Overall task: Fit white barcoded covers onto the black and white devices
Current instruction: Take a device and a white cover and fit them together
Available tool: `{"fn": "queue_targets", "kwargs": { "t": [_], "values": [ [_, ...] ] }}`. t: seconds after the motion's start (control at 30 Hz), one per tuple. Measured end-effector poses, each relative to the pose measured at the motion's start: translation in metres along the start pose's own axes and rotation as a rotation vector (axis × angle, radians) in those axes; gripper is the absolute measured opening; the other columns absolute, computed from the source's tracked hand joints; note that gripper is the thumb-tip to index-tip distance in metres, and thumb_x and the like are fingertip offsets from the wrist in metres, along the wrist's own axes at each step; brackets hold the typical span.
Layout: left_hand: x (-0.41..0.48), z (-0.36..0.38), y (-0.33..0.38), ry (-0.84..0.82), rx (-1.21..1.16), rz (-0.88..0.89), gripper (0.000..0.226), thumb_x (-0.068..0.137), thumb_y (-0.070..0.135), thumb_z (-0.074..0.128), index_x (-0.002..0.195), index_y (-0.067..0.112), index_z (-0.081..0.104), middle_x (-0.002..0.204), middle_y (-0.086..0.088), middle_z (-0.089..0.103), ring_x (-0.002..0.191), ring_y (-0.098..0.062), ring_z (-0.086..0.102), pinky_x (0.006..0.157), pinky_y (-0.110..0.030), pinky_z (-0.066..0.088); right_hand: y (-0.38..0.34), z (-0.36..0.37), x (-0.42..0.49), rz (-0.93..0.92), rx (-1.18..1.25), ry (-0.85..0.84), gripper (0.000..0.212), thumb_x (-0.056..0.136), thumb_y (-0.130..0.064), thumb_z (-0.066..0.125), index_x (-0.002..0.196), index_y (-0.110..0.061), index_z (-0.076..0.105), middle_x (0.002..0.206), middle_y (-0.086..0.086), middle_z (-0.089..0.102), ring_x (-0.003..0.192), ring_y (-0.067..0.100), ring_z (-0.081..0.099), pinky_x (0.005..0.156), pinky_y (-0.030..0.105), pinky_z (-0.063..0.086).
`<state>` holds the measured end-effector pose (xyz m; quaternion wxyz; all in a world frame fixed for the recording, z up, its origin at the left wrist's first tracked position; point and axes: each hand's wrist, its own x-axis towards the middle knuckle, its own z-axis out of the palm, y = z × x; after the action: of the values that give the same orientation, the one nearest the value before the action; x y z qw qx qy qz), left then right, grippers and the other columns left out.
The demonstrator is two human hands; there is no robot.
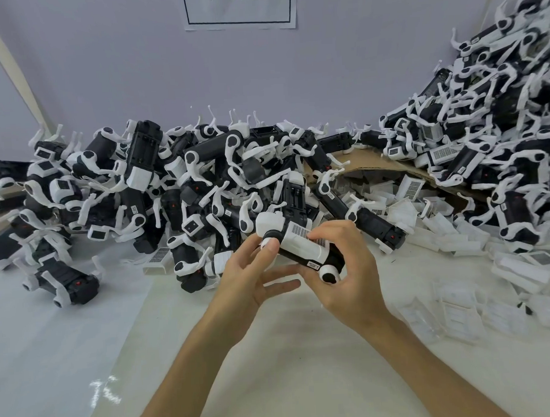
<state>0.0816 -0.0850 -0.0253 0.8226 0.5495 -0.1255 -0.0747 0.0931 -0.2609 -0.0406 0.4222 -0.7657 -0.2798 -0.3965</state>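
Note:
I hold one black and white device [269, 225] above the table, just in front of the middle pile. A white barcoded cover [304, 243] lies along its upper side. My left hand [255, 284] supports the device from the left, its thumb pressing the cover's near edge while the fingers spread beneath. My right hand [350, 277] grips the device from the right, fingers curled over the cover's far end and the palm behind a black-capped white wheel [329, 274].
A big heap of devices [176, 181] fills the table's back, and a taller heap [492, 117] rises at the right. Loose white covers [525, 268] lie scattered right of my hands, over a brown cardboard sheet [367, 162]. One device [64, 283] lies apart at left.

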Motion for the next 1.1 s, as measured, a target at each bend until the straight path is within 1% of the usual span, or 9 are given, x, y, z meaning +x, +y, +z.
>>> {"fn": "queue_targets", "kwargs": {
  "t": [0.1, 0.17, 0.3, 0.4, 0.5, 0.6, 0.77, 0.93, 1.1],
  "values": [
    [0.000, 0.000, -0.002, 0.008, -0.033, 0.029, 0.047, 0.090, 0.033, 0.063, 0.132, 0.012, 0.060, 0.127, -0.014, 0.066, 0.101, -0.035, 0.071, 0.088, -0.041, 0.058, -0.001, -0.003, 0.002, 0.046, 0.076, -0.042, 0.027, 0.084, -0.030, 0.071, 0.107, -0.018, 0.061, 0.107, -0.007, 0.058, 0.102, 0.013, 0.057, 0.085, 0.033, 0.048],
    [0.001, 0.001, -0.003, 0.024, -0.029, 0.029, 0.047, 0.089, 0.031, 0.064, 0.131, 0.011, 0.060, 0.129, -0.016, 0.066, 0.103, -0.038, 0.070, 0.091, -0.042, 0.058, -0.002, -0.003, 0.005, 0.221, 0.257, -0.089, 0.024, 0.092, -0.037, 0.058, 0.104, -0.017, 0.063, 0.102, -0.004, 0.061, 0.096, 0.014, 0.059, 0.081, 0.022, 0.045],
    [0.000, 0.004, -0.004, 0.013, -0.043, 0.016, 0.048, 0.087, 0.025, 0.065, 0.131, 0.007, 0.059, 0.135, -0.024, 0.059, 0.107, -0.043, 0.069, 0.085, -0.036, 0.058, 0.002, -0.011, 0.013, 0.537, 0.526, -0.211, 0.020, 0.090, -0.033, 0.057, 0.102, -0.017, 0.061, 0.084, -0.012, 0.064, 0.083, 0.007, 0.060, 0.075, 0.017, 0.044],
    [0.001, 0.004, -0.005, 0.049, -0.086, 0.024, 0.045, 0.083, 0.023, 0.068, 0.127, 0.017, 0.063, 0.138, -0.022, 0.057, 0.102, -0.044, 0.071, 0.081, -0.034, 0.059, 0.005, -0.016, 0.015, 0.653, 0.606, -0.328, 0.030, 0.090, -0.039, 0.055, 0.106, -0.016, 0.065, 0.091, -0.007, 0.070, 0.089, 0.010, 0.066, 0.077, 0.017, 0.049],
    [0.003, 0.002, -0.004, 0.027, -0.057, 0.028, 0.056, 0.086, 0.028, 0.065, 0.139, 0.013, 0.056, 0.133, -0.020, 0.064, 0.099, -0.037, 0.072, 0.082, -0.032, 0.058, 0.004, -0.016, 0.013, 0.676, 0.681, -0.393, 0.042, 0.097, -0.040, 0.047, 0.098, -0.002, 0.064, 0.083, 0.007, 0.069, 0.078, 0.019, 0.065, 0.073, 0.025, 0.051],
    [0.004, 0.000, -0.004, 0.025, -0.054, 0.042, 0.059, 0.086, 0.028, 0.066, 0.141, 0.014, 0.053, 0.129, -0.015, 0.068, 0.101, -0.034, 0.072, 0.083, -0.033, 0.058, 0.002, -0.014, 0.013, 0.694, 0.696, -0.364, 0.042, 0.097, -0.043, 0.047, 0.097, -0.005, 0.065, 0.082, 0.006, 0.067, 0.076, 0.016, 0.062, 0.073, 0.025, 0.049],
    [0.005, 0.000, -0.009, 0.021, 0.046, 0.039, 0.064, 0.080, 0.026, 0.073, 0.139, 0.024, 0.050, 0.130, -0.003, 0.067, 0.112, -0.032, 0.069, 0.089, -0.033, 0.059, 0.001, -0.013, 0.013, 0.656, 0.679, -0.193, 0.034, 0.090, -0.035, 0.061, 0.116, -0.014, 0.066, 0.108, 0.013, 0.069, 0.093, 0.014, 0.067, 0.075, 0.025, 0.055],
    [0.002, 0.004, -0.012, -0.068, 0.249, 0.021, 0.064, 0.085, 0.040, 0.074, 0.142, 0.021, 0.050, 0.131, -0.004, 0.068, 0.122, -0.026, 0.064, 0.103, -0.045, 0.051, -0.004, -0.012, 0.008, 0.440, 0.372, -0.199, 0.039, 0.080, -0.035, 0.082, 0.114, -0.025, 0.065, 0.097, -0.011, 0.071, 0.089, 0.008, 0.070, 0.069, 0.020, 0.055],
    [0.002, 0.003, -0.011, 0.081, 0.208, 0.045, 0.046, 0.085, 0.034, 0.069, 0.126, 0.014, 0.065, 0.114, -0.007, 0.075, 0.108, -0.025, 0.071, 0.097, -0.041, 0.055, -0.006, -0.006, 0.004, 0.374, 0.334, -0.284, 0.033, 0.087, -0.037, 0.071, 0.119, -0.035, 0.064, 0.104, -0.018, 0.070, 0.098, 0.006, 0.067, 0.079, 0.015, 0.050]
  ]
}}
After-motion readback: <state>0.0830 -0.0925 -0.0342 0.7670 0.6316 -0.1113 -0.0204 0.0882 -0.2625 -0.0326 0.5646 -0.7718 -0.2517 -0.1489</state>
